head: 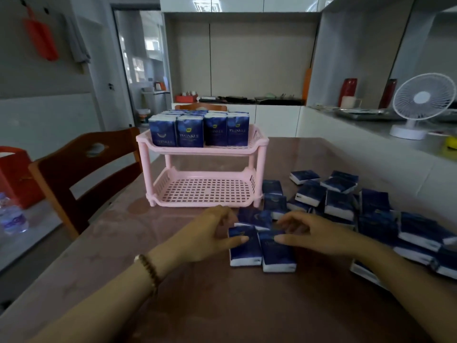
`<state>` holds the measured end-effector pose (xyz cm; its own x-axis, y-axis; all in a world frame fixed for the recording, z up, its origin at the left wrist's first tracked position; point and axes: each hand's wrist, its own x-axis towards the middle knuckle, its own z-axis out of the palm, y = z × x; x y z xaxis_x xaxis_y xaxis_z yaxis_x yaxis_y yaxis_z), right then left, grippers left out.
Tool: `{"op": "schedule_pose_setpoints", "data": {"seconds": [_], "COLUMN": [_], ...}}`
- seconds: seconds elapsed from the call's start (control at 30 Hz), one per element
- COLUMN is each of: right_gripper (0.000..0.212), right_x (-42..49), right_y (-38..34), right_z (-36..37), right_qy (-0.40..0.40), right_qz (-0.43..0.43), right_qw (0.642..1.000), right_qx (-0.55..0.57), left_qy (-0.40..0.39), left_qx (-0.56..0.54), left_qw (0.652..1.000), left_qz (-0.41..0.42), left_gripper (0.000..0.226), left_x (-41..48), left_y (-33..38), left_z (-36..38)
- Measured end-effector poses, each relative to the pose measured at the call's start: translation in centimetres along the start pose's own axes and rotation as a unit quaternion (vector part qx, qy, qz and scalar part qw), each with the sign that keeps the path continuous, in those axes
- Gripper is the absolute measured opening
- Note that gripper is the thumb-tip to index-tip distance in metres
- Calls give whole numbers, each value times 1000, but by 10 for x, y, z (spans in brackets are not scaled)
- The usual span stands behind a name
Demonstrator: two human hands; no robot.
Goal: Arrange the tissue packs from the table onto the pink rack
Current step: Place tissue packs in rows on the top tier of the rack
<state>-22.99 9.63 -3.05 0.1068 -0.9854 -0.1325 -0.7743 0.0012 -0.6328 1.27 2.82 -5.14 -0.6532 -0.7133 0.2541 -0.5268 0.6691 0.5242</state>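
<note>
A pink two-tier rack (259, 141) stands on the table. Its top shelf holds several upright dark blue tissue packs (190, 131); its bottom shelf (207, 190) holds none. Two packs lie side by side in front of me. My left hand (207, 235) grips the left pack (244, 253) with thumb on top and fingers curled behind. My right hand (314, 235) grips the right pack (278, 256) the same way. A third pack (256, 216) lies just behind them. Several loose packs (376, 214) are scattered to the right.
A brown table (222, 305) carries everything. A wooden chair (81, 174) stands at the left edge, with a water bottle (12, 216) and a red box (14, 174) beyond it. A white fan (420, 102) sits on the counter at right.
</note>
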Motion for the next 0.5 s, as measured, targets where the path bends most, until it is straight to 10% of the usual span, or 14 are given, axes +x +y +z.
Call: {"op": "schedule_pose_setpoints", "data": {"seconds": [0.5], "right_gripper": [46], "right_x": [-4], "right_y": [2], "right_z": [13], "right_qy": [0], "right_qz": [-72], "right_qw": [997], "right_qx": [30], "left_qy": [15], "left_qx": [-173], "left_qw": [985], "left_qz": [4], "left_gripper": [39], "left_x": [-7], "left_y": [-3], "left_z": [14]}}
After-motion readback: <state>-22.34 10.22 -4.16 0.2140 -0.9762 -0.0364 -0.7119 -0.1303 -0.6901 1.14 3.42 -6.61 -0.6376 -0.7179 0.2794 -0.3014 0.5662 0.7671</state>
